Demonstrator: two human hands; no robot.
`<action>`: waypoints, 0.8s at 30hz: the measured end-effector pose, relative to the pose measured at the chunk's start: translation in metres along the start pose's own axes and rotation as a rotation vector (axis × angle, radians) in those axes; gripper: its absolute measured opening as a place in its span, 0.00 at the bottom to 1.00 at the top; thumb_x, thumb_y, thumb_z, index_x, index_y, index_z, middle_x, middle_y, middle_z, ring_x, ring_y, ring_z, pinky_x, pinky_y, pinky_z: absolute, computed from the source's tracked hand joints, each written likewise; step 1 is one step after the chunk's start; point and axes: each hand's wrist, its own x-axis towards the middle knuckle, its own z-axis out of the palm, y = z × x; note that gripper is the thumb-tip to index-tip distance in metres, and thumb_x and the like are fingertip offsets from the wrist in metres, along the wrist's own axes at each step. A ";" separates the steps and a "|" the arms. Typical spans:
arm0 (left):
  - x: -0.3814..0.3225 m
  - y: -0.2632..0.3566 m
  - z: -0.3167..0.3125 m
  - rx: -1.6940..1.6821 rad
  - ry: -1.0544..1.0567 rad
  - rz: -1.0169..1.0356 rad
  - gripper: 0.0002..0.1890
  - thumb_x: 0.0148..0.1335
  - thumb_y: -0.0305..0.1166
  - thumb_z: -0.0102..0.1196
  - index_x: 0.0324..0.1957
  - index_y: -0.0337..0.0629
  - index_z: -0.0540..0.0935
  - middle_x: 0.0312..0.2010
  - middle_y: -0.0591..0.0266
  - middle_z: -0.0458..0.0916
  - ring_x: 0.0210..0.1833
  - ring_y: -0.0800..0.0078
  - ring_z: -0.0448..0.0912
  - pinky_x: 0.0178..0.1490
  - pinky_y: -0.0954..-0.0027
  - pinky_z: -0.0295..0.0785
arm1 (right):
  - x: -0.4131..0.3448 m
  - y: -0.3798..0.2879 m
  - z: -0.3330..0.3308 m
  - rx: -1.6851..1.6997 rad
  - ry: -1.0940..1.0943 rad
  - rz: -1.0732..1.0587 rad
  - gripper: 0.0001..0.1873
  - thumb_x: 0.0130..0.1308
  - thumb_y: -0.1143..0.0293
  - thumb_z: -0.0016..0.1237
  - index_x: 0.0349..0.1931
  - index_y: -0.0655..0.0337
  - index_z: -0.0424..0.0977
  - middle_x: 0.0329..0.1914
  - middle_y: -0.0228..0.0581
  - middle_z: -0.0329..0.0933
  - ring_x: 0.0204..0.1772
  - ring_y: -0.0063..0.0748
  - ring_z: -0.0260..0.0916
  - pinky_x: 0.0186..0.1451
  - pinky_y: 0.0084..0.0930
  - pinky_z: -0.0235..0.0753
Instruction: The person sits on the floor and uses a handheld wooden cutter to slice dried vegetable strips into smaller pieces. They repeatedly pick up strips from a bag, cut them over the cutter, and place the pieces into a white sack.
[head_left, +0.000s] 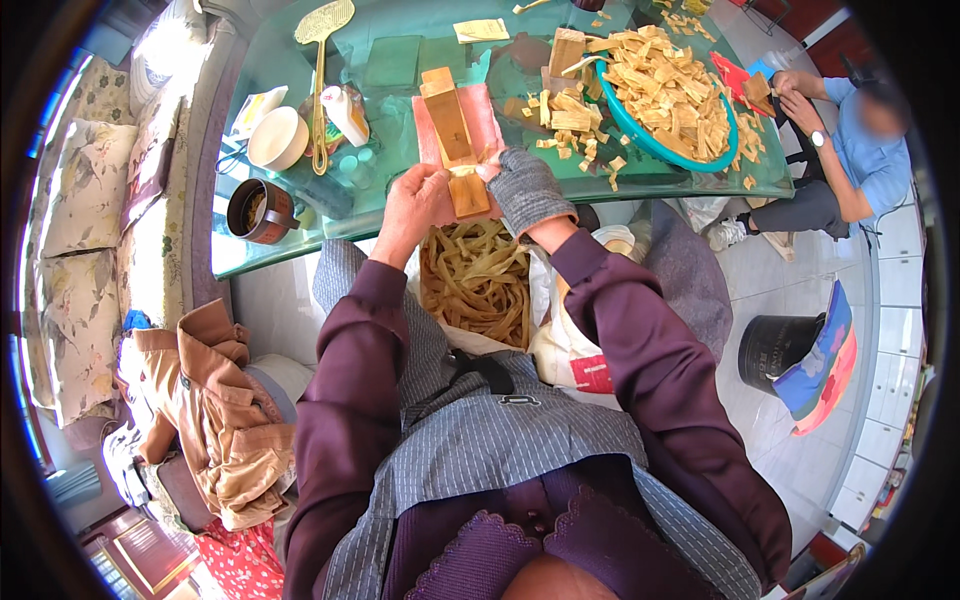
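A pale, flat strip (462, 171) lies across a wooden block tool (469, 196) on a pink cloth (480, 112). My bare left hand (414, 201) pinches the strip's left end between thumb and fingers. At the other end, my right hand (531, 187), in a grey knit fingerless glove, grips it close to the block's edge. A longer wooden piece (448, 120) rests along the tool just beyond the strip. Below the table edge, an open white-lined container holds long yellowish-brown dried strips (476, 285).
A teal basin (626, 135) heaped with cut pieces (667, 90) stands on the glass table (330, 214). Loose pieces (574, 112) lie beside it. Leftward are a white bowl (277, 139), a white bottle (343, 114), a fly swatter (321, 90) and a brown mug (259, 211). A person (862, 150) sits at right.
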 end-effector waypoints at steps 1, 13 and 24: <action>0.002 -0.004 0.002 0.140 0.018 0.017 0.12 0.65 0.36 0.49 0.39 0.38 0.79 0.24 0.73 0.74 0.26 0.85 0.69 0.30 0.78 0.67 | 0.004 0.014 0.008 -0.060 -0.034 0.017 0.17 0.61 0.56 0.46 0.30 0.64 0.74 0.30 0.52 0.75 0.39 0.52 0.72 0.43 0.42 0.70; -0.065 0.005 0.004 -0.756 -0.040 -0.200 0.11 0.69 0.34 0.46 0.48 0.42 0.75 0.40 0.64 0.79 0.46 0.73 0.79 0.51 0.70 0.72 | -0.044 -0.017 -0.005 0.538 -0.181 0.437 0.21 0.56 0.53 0.58 0.33 0.65 0.76 0.15 0.33 0.70 0.17 0.24 0.64 0.20 0.24 0.63; -0.101 0.025 0.024 -0.976 -0.113 -0.203 0.17 0.71 0.42 0.39 0.42 0.37 0.72 0.26 0.59 0.71 0.22 0.70 0.71 0.25 0.67 0.75 | -0.090 -0.063 0.012 1.239 -0.362 0.644 0.10 0.66 0.62 0.48 0.37 0.60 0.70 0.23 0.27 0.67 0.20 0.13 0.61 0.18 0.10 0.56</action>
